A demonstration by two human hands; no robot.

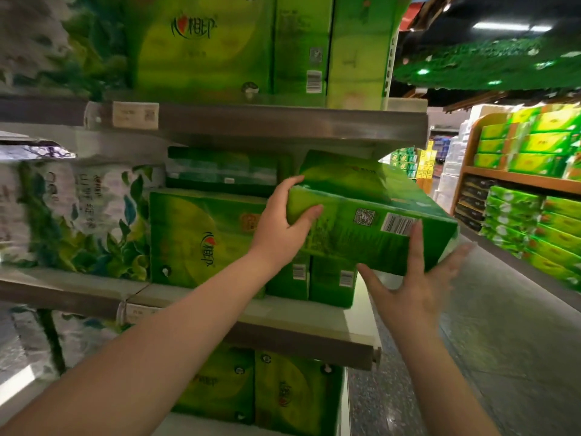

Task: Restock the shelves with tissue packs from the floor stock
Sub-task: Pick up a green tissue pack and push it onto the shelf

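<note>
The left hand [279, 228] clasps the green tissue pack [371, 228] at its near corner, tilting it onto the stacked packs [330, 278] on the middle shelf [283, 313]. The right hand [418, 284], fingers spread flat, props it from below to steady it.

My left hand [279, 228] and right hand [418, 287] are bare, no gloves, rings or watch, and both forearms run unsleeved down to the frame's six o'clock edge.
</note>
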